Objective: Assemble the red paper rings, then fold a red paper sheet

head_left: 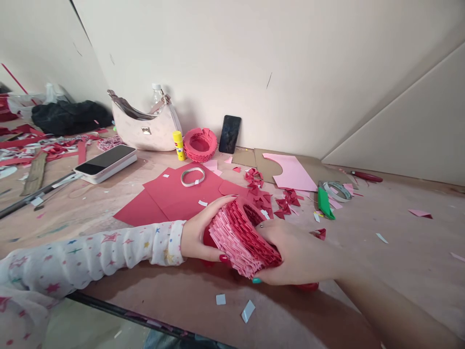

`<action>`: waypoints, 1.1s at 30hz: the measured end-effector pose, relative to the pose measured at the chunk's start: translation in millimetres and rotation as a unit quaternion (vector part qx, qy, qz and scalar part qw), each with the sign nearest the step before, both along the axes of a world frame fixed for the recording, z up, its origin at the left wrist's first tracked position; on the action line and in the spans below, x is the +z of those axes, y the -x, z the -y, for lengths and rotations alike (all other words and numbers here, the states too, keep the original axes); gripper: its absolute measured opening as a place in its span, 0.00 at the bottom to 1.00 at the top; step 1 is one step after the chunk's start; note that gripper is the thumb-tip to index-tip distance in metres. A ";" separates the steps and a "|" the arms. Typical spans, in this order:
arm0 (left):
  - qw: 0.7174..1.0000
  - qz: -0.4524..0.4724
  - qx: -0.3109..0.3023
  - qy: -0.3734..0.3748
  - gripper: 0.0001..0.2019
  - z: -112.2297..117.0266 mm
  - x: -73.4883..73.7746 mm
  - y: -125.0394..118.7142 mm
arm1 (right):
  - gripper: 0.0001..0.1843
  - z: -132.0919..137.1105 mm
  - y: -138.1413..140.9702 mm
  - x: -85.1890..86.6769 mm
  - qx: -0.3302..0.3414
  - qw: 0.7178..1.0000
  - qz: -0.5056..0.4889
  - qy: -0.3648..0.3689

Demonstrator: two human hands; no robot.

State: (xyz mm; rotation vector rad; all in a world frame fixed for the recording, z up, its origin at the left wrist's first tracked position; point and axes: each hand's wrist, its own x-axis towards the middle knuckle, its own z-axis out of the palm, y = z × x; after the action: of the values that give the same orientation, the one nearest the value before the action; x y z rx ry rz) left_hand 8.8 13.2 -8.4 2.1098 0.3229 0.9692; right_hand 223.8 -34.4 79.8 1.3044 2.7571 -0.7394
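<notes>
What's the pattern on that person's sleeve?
The sleeve is white with small pink, blue and yellow stars; the head view shows it best.

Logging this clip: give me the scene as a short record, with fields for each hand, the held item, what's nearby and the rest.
left hand: grips one side of the held piece; star-print sleeve
right hand: grips the opposite side
held: folded-paper origami ring, layered pink and red units
nearby: loose folded red paper units, red card sheets
rest: red origami ring, yellow glue stick, smartphone leaning on the wall, pale handbag
</notes>
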 end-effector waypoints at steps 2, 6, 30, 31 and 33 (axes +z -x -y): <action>1.000 0.003 0.003 0.008 0.48 0.3 -1.1 0.0 | 0.10 2.0 0.5 -0.2 -0.009 1.000 -0.019 0.021; 1.000 0.006 0.013 -0.001 0.49 -0.3 -3.1 -0.5 | 0.07 4.1 2.3 -1.4 -0.035 0.998 -0.030 0.039; 0.991 0.027 -0.072 0.108 0.48 -2.9 -8.1 -6.8 | 0.12 17.3 11.5 4.6 -0.166 0.986 0.024 -0.013; 0.990 0.021 -0.075 0.117 0.47 -2.1 -7.6 -7.2 | 0.12 17.3 12.4 5.0 -0.153 0.988 0.018 -0.009; 0.988 0.014 -0.088 0.127 0.46 -1.2 -5.9 -7.3 | 0.13 17.4 12.3 6.1 -0.119 0.993 -0.001 -0.011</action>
State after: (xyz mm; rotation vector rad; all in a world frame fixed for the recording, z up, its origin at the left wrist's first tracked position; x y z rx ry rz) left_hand 16.2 14.4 -14.3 1.8572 0.2284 0.8093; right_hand 211.5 -51.8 85.9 1.6577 2.6484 -0.7209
